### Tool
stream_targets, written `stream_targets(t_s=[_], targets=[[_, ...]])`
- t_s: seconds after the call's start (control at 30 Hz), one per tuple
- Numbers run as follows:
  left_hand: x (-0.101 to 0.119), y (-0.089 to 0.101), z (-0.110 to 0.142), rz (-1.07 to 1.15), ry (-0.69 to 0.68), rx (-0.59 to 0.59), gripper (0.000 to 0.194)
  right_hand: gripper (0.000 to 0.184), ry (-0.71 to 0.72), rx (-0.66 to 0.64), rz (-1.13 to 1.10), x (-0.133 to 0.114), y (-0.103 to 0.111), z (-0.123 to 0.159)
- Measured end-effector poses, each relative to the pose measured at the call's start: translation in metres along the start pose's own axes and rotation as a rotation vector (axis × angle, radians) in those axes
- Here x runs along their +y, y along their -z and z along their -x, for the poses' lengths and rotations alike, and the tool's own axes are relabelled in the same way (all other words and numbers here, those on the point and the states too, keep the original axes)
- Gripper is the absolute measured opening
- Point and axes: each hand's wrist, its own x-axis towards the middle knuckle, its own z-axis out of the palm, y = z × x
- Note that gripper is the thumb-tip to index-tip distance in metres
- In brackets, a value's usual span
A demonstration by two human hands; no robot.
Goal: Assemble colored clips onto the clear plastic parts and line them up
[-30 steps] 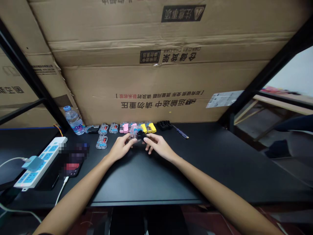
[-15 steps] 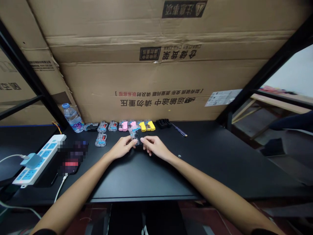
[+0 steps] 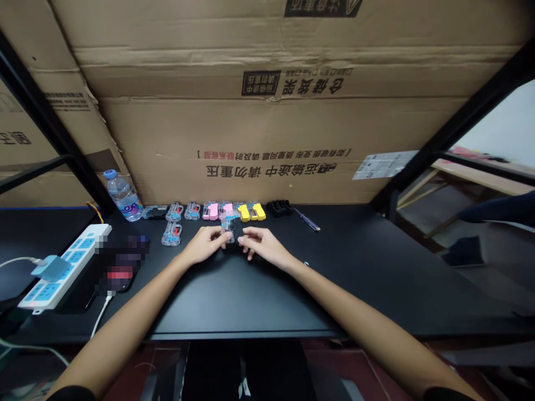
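Note:
Between both hands, above the desk, is a small clear and black plastic device with light-blue bits inside and a round detail on its black part. My left hand pinches its left side, thumb on the near face. On the lower right, my right hand grips it with thumb and fingers; some fingertips are hidden behind. Just beyond it stand pink and clear toy-like pieces and yellow and clear ones. Clear pieces with red parts lie to the left.
A black slotted part and a screwdriver lie at the back right. On the left are a water bottle, a power strip and a phone on a cable. Cardboard walls the back of the black desk.
The black part of the device now shows more fully on its right side. My right hand has closed in against it. The view has shifted slightly.

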Motion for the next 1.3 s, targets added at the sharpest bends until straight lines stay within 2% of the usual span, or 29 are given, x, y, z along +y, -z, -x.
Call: stream_targets(t_s=[0.23,0.3,0.37,0.43,0.5,0.67,0.87,1.03,1.1,1.17,1.3], targets=[[-0.004,-0.004,-0.001,-0.063,-0.018,0.017,0.045,0.053,0.054,0.059,-0.007,0.012,0.009,-0.01],[-0.004,-0.003,-0.001,-0.059,-0.017,0.019,0.047,0.054,0.086,0.134,0.014,0.016,0.019,-0.017],[-0.003,-0.001,0.0,-0.072,-0.008,0.034,0.047,0.054,0.131,0.269,0.01,0.019,0.033,-0.025],[-0.004,0.0,0.0,-0.115,0.001,0.05,0.042,0.057,0.161,0.381,-0.028,0.019,0.05,-0.034],[-0.007,0.0,0.0,-0.177,0.01,0.042,0.035,0.061,0.139,0.432,-0.067,0.02,0.064,-0.042],[-0.008,-0.002,0.002,-0.331,0.017,-0.01,0.028,0.064,0.033,0.441,-0.037,0.024,0.075,-0.059],[-0.002,-0.002,0.004,-0.365,0.016,-0.047,0.026,0.068,0.134,0.45,0.152,0.028,0.072,-0.064],[-0.001,-0.004,0.005,-0.362,-0.011,-0.046,0.024,0.067,0.169,0.449,0.185,0.036,0.077,-0.065],[-0.001,-0.002,0.005,-0.399,-0.019,-0.02,0.023,0.065,0.174,0.463,0.201,0.039,0.081,-0.066],[0.001,0.004,0.005,-0.459,-0.004,0.057,0.022,0.062,0.181,0.483,0.227,0.04,0.085,-0.064],[-0.001,0.034,0.004,-0.588,0.13,0.279,0.032,0.049,0.184,0.468,0.333,0.032,0.091,-0.05]])
